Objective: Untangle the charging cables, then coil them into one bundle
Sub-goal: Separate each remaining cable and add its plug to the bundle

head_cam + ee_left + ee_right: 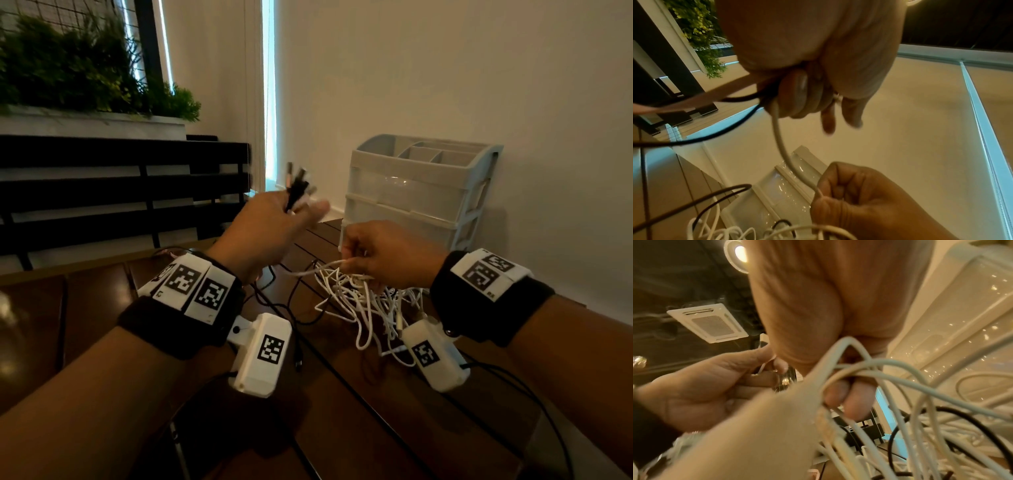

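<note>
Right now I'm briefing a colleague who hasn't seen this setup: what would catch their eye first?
The white cable tangle hanging from the right hand over the wooden table, mid-frame. Next, the left hand, raised higher and gripping a bunch of cable plugs that stick up from its fist. Behind them, a plastic drawer organizer stands against the wall.
</note>
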`<state>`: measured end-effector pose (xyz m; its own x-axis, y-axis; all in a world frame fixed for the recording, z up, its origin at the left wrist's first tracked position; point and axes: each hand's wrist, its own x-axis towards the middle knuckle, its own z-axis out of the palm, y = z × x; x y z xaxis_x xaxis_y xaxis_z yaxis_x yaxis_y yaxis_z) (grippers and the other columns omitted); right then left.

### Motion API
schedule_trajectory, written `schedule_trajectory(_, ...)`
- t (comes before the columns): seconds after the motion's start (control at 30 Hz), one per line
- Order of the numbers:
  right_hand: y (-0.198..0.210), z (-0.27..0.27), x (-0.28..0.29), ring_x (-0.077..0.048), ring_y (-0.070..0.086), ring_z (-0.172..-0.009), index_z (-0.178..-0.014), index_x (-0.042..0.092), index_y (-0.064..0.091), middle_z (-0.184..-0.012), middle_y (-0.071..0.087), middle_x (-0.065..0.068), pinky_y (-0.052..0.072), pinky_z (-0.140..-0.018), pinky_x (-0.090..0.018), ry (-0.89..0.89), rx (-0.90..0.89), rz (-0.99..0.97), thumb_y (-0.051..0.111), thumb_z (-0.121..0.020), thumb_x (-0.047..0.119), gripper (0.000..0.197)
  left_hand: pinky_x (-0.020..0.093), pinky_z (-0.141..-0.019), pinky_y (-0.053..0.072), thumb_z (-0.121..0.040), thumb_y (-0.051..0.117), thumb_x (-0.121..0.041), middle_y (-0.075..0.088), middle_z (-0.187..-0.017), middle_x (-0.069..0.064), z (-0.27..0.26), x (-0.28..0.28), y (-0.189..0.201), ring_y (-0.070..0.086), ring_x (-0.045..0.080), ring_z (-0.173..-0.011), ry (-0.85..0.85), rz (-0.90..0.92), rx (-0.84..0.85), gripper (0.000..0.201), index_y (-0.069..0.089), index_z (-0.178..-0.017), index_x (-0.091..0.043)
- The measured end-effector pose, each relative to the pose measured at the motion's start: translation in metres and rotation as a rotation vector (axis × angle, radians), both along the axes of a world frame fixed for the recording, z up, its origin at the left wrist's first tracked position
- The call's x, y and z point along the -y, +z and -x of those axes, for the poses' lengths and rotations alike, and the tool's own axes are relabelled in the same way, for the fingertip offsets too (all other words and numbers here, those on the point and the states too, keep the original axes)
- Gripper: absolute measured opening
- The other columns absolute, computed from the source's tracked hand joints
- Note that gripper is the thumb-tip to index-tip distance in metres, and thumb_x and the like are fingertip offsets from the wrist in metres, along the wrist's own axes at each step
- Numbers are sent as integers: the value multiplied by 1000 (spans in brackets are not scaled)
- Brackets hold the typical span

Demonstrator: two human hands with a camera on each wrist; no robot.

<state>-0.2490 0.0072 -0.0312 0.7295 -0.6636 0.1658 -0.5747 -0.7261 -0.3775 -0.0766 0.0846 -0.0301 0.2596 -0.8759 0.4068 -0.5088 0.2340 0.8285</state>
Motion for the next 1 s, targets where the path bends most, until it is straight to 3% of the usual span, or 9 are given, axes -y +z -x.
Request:
schedule_trajectory(0.03,0,-1,-2,-15,64,-69,-93,16,60,-88,66,-4,57,-66,-32,27,9,69,66,-88,25,11,18,-46,45,-86,67,-43,59,-49,-6,2,-1,-2,49,-5,-42,-33,-66,55,30,69,-93,-13)
schedule_trajectory(0.07,1,-1,-4,-14,62,-72,-95,14,62,-91,65,-5,54,-68,-31,48,42,106,67,-88,23,12,14,-40,39,-82,72,-40,42,-39,-12,3,-1,-5,46,-4,-36,-80,-142,100,28,70,-91,-13)
schedule_trajectory(0.17,2,-1,-7,-11,61,-69,-95,9,66,-89,67,-5,54,-66,-29,75,134,84,67,-87,18,12,16,-43,38,-77,80,-31,56,-46,-10,9,0,-15,50,4,-43,-157,-331,217,18,71,-76,-14)
schedule_trajectory(0.23,0,1,-6,-12,64,-72,-89,14,64,-87,66,1,55,-65,-28,80,143,76,70,-85,21,9,21,-46,36,-80,78,-23,52,-46,-8,11,1,-17,46,12,-46,-139,-377,183,17,67,-69,-14)
schedule_trajectory(0.4,5,13,3,-3,64,-70,-90,20,62,-82,68,5,50,-62,-18,10,34,-29,69,-83,37,20,20,-40,24,-87,69,-15,37,-41,-7,11,3,-16,27,9,-35,-53,-370,-13,18,61,-72,-11)
schedule_trajectory(0.5,10,18,3,4,60,-65,-91,22,65,-78,67,8,43,-61,-14,11,-86,-75,66,-87,33,12,16,-37,28,-85,68,-11,42,-45,-4,13,6,-18,33,7,-32,15,-348,57,14,63,-73,-9)
schedule_trajectory(0.7,14,23,-2,-4,52,-65,-85,18,62,-74,59,7,39,-61,-17,50,-273,6,65,-88,27,10,25,-54,40,-83,68,-11,68,-81,14,18,7,-19,55,20,-63,63,-284,130,8,72,-88,-7)
schedule_trajectory(0.83,13,27,-6,-7,51,-68,-85,17,59,-77,58,4,42,-63,-21,86,-256,154,67,-86,23,10,18,-40,31,-87,66,-12,53,-57,2,14,5,-18,40,9,-39,65,-278,76,11,66,-77,-17)
schedule_trajectory(1.0,5,32,-9,-3,54,-71,-86,15,63,-78,61,5,41,-66,-13,157,-172,209,66,-87,16,3,23,-45,34,-86,68,-18,52,-55,1,11,7,-18,42,13,-44,107,-248,30,19,64,-67,-15)
